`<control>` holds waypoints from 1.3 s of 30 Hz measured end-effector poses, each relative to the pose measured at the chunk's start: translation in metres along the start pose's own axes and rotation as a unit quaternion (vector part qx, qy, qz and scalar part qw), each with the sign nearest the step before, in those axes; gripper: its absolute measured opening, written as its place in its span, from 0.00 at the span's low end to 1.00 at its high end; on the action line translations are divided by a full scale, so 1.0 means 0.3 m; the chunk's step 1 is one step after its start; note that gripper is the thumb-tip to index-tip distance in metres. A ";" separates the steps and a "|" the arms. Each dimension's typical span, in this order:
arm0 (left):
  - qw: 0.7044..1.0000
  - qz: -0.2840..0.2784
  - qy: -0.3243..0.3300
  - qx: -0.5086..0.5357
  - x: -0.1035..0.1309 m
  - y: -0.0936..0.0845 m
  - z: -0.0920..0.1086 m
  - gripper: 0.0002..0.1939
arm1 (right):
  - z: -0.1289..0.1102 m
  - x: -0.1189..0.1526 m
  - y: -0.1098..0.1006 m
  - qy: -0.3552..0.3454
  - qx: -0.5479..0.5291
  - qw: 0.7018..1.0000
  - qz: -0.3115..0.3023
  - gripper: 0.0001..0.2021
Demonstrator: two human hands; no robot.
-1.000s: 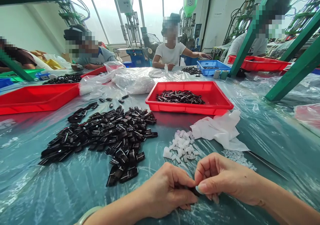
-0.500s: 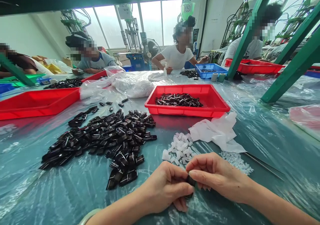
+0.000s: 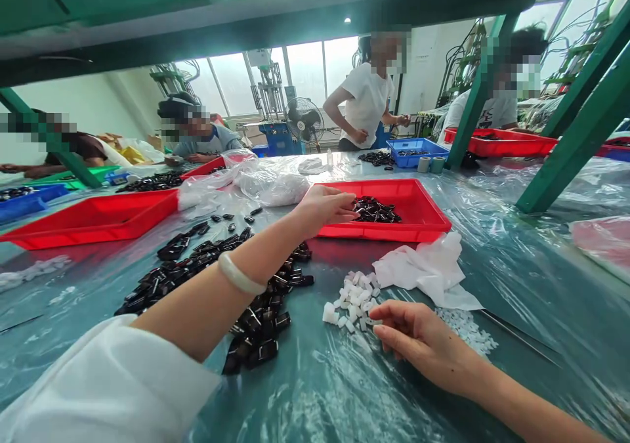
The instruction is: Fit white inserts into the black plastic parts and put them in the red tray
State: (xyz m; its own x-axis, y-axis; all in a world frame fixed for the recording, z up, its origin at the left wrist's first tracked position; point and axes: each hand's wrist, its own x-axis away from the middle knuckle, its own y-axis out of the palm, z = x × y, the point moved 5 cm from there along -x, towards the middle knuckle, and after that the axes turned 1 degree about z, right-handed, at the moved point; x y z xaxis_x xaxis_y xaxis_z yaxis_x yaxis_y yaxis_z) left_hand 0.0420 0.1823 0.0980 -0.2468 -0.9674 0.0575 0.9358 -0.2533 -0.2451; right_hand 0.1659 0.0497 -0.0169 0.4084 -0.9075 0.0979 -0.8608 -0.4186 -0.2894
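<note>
My left hand [image 3: 325, 207] reaches over the near left part of the red tray [image 3: 418, 233], its fingers stretched towards a heap of small black glossy pieces [image 3: 378, 210] lying inside. Nothing shows in those fingers, though their undersides are hidden. Under my left forearm spreads a larger pile of the same black pieces [image 3: 256, 338] on the table. My right hand [image 3: 420, 341] hovers low on the near side, thumb and index finger apart with nothing between them. Just beyond its fingertips lie small white blocks [image 3: 355, 295]. Finer white bits [image 3: 467, 331] are scattered behind the hand.
A crumpled white plastic bag [image 3: 426, 266] and thin metal tweezers [image 3: 516, 338] lie on the plastic-covered table. Another red tray [image 3: 98, 216] stands at left, a blue tray [image 3: 413, 154] at the back. Green posts [image 3: 566, 147] rise at right. Several co-workers are across the table.
My left hand has left my right hand and moved forward to the red tray. The dark piece between my hands is no longer seen there. A co-worker opposite has stood up.
</note>
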 end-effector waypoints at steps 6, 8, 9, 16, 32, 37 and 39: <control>0.988 0.017 0.033 -0.153 0.026 -0.059 -0.045 0.23 | 0.002 -0.001 -0.008 -0.015 0.038 0.999 0.010 0.10; 0.971 -0.017 0.027 -0.238 0.113 -0.080 -0.101 0.13 | 0.000 0.002 -0.005 -0.020 0.046 0.999 0.012 0.09; 0.959 -0.031 0.027 -0.281 0.163 -0.093 -0.129 0.09 | -0.001 0.002 -0.003 -0.022 0.050 0.998 0.012 0.08; 0.890 -0.005 0.016 -0.455 0.444 -0.160 -0.278 0.04 | 0.003 -0.004 0.007 -0.020 0.065 0.998 0.011 0.09; 0.987 -0.132 -0.080 -0.040 0.358 0.052 -0.270 0.20 | -0.018 0.010 0.009 -0.023 0.113 0.993 0.001 0.08; 0.977 -0.152 -0.113 0.101 0.366 0.077 -0.312 0.17 | -0.036 0.008 0.009 -0.034 0.162 0.986 0.003 0.07; 0.972 -0.157 -0.119 0.125 0.372 0.077 -0.324 0.16 | -0.038 0.008 0.009 -0.034 0.174 0.984 0.007 0.07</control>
State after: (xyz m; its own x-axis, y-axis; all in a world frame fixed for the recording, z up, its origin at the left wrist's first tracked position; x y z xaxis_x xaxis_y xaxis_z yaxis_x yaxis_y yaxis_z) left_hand 0.0115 0.0693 0.0046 -0.4934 -0.8080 0.3220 0.8626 -0.5020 0.0623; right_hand 0.1612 0.0459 -0.0067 0.4275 -0.9035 0.0306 -0.7151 -0.3587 -0.6000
